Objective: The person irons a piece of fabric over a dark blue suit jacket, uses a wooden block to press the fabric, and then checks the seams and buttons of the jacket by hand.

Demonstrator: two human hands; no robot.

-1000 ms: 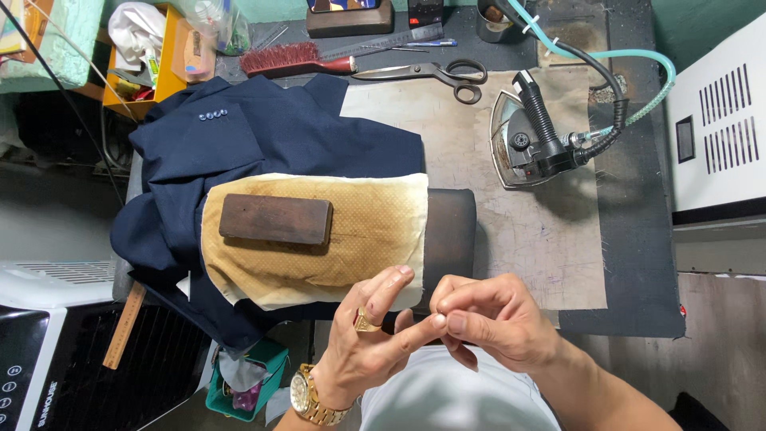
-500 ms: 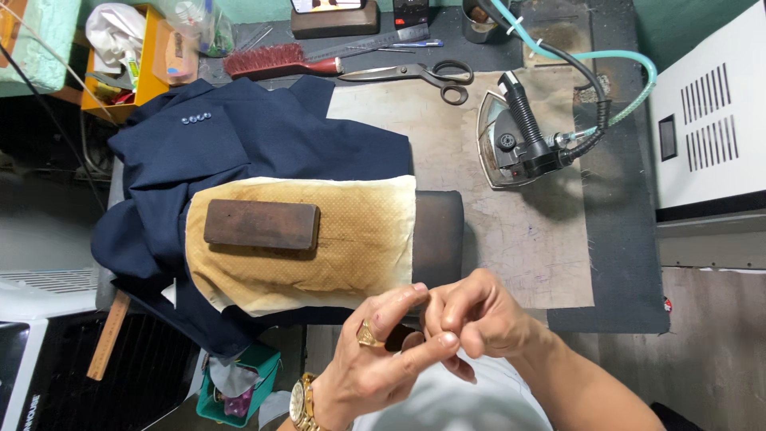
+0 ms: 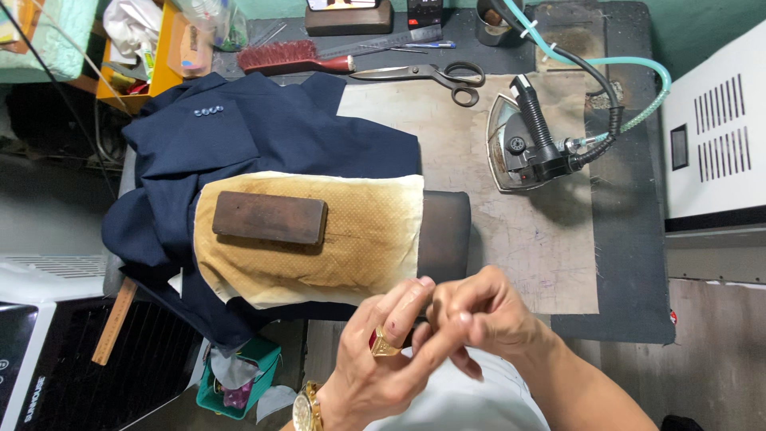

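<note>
Above the pressing table (image 3: 558, 263), left hand (image 3: 383, 359) and right hand (image 3: 483, 315) fingertip to fingertip.

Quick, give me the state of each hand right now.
Left hand: fingers partly curled, touching the right hand; whether it holds anything cannot be told.
Right hand: fingers curled and pinched against the left; anything held cannot be told.

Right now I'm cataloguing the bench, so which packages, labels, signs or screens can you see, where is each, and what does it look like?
Dark phone-like screen: top edge, resting on a brown wooden block, mostly cut off.
Small dark panel: on the white vented machine at the right, upright rectangle.
Clear plastic packet: top left, beside the yellow tray, crumpled, with coloured contents.
Black appliance face with white markings: bottom left corner, only partly in view.
</note>
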